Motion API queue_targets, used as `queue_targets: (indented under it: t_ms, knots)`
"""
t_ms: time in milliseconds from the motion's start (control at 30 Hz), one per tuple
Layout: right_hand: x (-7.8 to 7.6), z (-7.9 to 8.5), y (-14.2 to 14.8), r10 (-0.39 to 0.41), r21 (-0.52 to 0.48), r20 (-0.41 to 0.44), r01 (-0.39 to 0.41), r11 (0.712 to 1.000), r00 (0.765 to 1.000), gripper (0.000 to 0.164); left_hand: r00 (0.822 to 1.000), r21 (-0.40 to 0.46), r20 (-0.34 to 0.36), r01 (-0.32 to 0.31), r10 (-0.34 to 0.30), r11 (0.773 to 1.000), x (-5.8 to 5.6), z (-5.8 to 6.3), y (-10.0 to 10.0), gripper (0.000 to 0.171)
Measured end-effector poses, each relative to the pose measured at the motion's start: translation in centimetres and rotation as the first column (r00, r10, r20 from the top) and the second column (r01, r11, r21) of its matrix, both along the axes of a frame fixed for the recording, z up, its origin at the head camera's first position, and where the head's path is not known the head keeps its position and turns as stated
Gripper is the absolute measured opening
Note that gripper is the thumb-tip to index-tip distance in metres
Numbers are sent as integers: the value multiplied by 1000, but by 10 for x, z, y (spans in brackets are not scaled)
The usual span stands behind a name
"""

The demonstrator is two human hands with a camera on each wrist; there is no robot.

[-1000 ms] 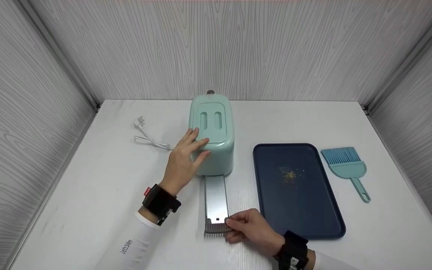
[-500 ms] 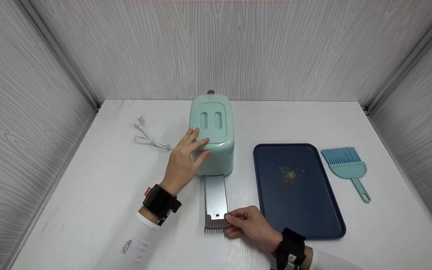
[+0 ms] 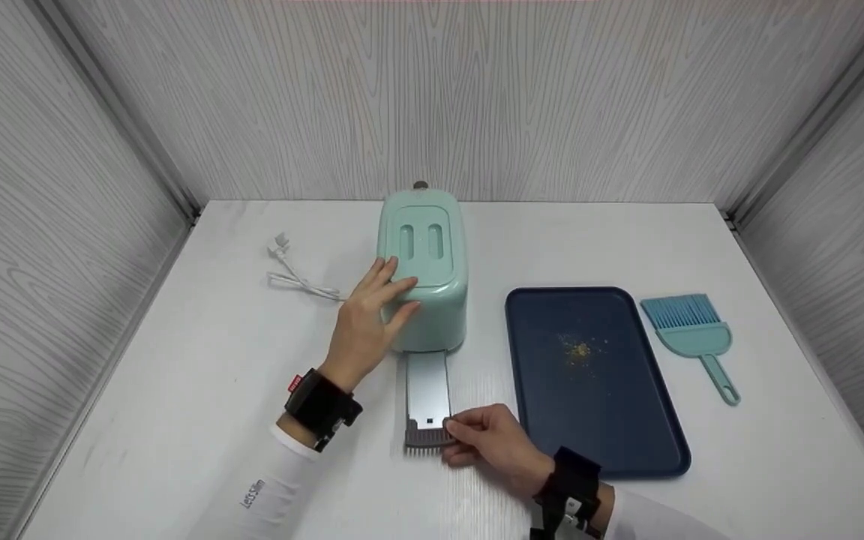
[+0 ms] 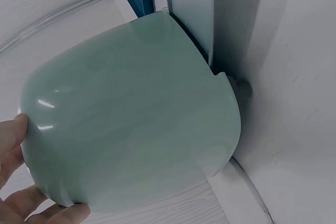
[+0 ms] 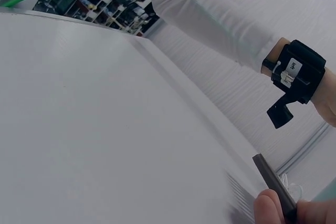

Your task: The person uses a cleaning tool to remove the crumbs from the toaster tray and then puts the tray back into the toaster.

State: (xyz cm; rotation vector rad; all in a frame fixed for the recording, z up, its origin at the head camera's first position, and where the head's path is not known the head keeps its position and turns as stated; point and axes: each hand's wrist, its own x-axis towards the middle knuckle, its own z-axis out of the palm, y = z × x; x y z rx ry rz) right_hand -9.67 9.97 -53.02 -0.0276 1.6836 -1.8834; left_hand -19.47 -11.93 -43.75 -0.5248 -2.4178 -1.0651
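A mint-green toaster (image 3: 423,247) with a lid that has two slot-shaped recesses stands at the middle of the table. My left hand (image 3: 364,322) rests on its near left top corner, fingers spread; the left wrist view shows the fingertips (image 4: 68,214) touching the shell. From the toaster's base a metal crumb tray (image 3: 428,390) with a grey slotted front sticks out toward me. My right hand (image 3: 496,446) pinches the right corner of that front between thumb and fingers. In the right wrist view the tray's dark edge (image 5: 275,184) sits between the fingertips.
To the right lies a dark blue tray (image 3: 597,420) with a small heap of yellowish crumbs (image 3: 580,350). Beyond it is a teal brush and dustpan set (image 3: 694,339). A white power cord with plug (image 3: 293,279) lies left of the toaster. Grey wood-grain panels (image 3: 432,97) enclose the table.
My right hand has moved forward with the crumb tray, so a shorter length of it shows outside the toaster. The left hand and toaster have stayed in place.
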Motion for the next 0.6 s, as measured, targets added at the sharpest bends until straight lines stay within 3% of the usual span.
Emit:
queue_targets:
  t_ms: [600]
  knots:
    - [-12,4,-7,-64,29,60,63,998,996,32,1000,2,-6,5,-5,1000,1,0,0,38]
